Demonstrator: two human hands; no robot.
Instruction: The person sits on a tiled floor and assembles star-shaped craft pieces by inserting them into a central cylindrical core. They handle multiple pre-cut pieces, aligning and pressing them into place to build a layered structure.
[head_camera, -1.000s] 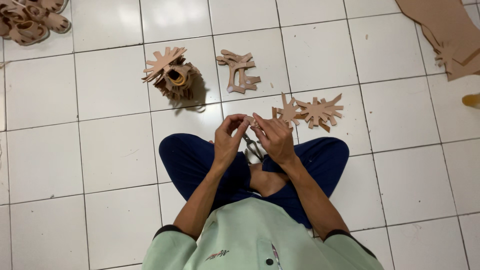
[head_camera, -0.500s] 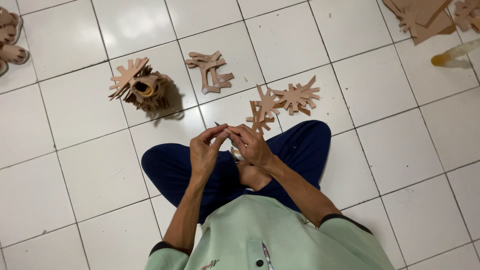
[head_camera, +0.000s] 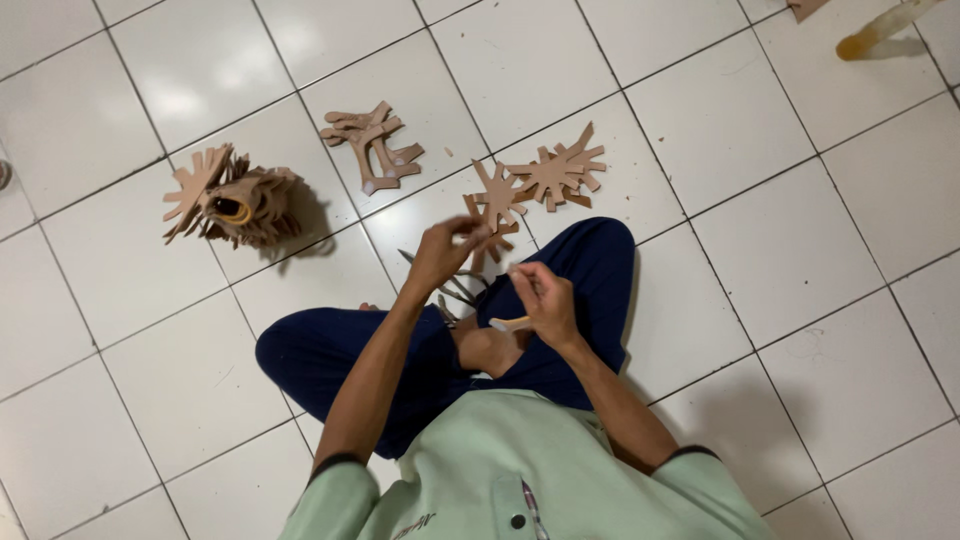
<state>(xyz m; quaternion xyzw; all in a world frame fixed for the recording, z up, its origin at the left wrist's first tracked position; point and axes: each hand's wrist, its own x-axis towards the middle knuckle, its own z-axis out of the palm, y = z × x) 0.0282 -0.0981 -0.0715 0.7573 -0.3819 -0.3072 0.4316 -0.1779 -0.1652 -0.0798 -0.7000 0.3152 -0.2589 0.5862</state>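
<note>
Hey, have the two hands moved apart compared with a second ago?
Yes. The left hand has lifted toward the star-shaped cutouts on the floor, while the right hand stays over the lap; earlier they were touching.

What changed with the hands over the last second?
The hands have drawn apart: the left hand now reaches toward the star-shaped cutouts, while the right hand holds a pale strip. The bundle and curved pieces lie as before.

Bright overhead light, tile glare (upper left), hands slightly blurred.
</note>
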